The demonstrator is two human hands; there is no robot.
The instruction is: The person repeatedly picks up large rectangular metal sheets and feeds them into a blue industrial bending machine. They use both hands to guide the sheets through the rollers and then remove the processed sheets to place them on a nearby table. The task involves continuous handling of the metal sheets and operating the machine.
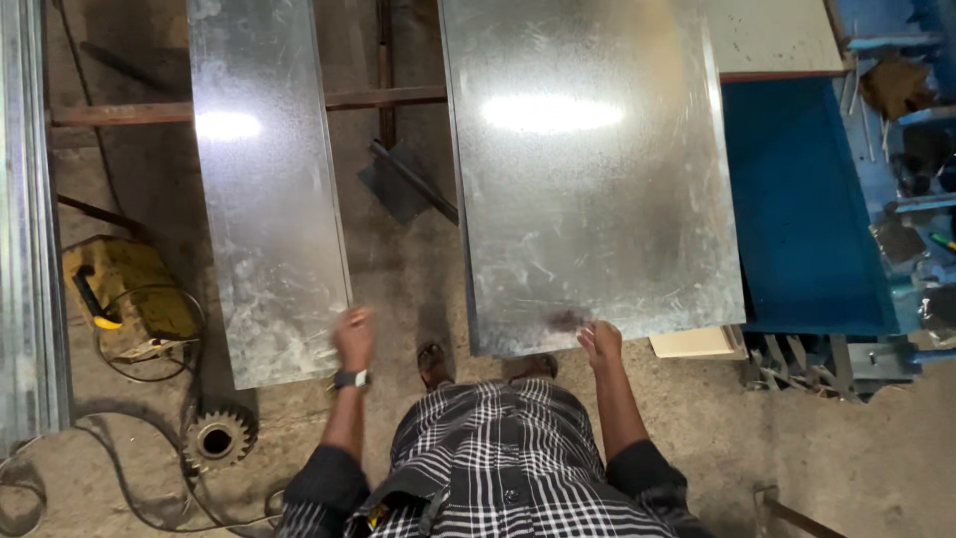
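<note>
Two galvanised metal sheets lie lengthwise ahead of me. The narrow sheet [267, 189] is on the left, and my left hand [354, 337], with a wristwatch, hovers blurred at its near right corner, fingers loosely curled, holding nothing that I can see. The wide sheet [593, 169] is on the right, and my right hand [600, 342] rests at its near edge, fingers on the metal. My checked shirt and feet show below, between the sheets.
A yellow power tool [124, 296] with a coiled cable lies left on the dirt floor. A toothed gear [216, 438] sits near my left elbow. A blue metal machine [817, 199] stands right. Rusty bars [383, 98] cross under the sheets.
</note>
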